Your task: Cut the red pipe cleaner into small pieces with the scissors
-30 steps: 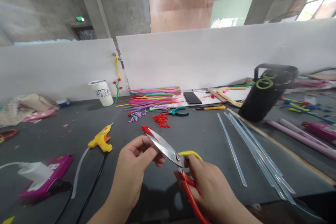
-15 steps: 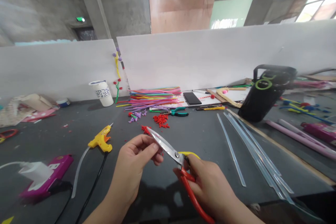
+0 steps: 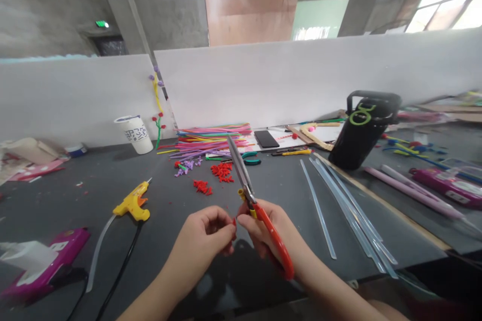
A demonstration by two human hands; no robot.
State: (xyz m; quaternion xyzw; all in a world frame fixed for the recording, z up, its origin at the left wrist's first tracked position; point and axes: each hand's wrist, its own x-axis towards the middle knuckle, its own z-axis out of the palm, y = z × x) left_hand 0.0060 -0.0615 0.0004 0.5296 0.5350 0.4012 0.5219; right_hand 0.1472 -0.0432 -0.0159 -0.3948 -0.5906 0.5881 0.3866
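My right hand (image 3: 269,233) grips red-and-yellow-handled scissors (image 3: 241,175), blades closed and pointing up and away from me. My left hand (image 3: 205,235) is curled next to it, fingertips pinched on a tiny red piece (image 3: 234,221) that touches my right fingers. Both hands hover over the dark table (image 3: 169,220) near its front edge. Small red cut bits (image 3: 202,187) lie just beyond my hands, and more red bits (image 3: 222,170) lie farther back.
A yellow glue gun (image 3: 131,204) with a black cord lies at left, beside a magenta case (image 3: 45,263). Clear glue sticks (image 3: 339,205) lie at right. Coloured pipe cleaners (image 3: 211,138), a white cup (image 3: 133,133), a phone (image 3: 265,138) and a black bag (image 3: 361,130) sit by the white partition.
The scissors swung from lying across toward my left hand to pointing upward. My left hand let go of the blade tip and now pinches a small red piece at my right fingers.
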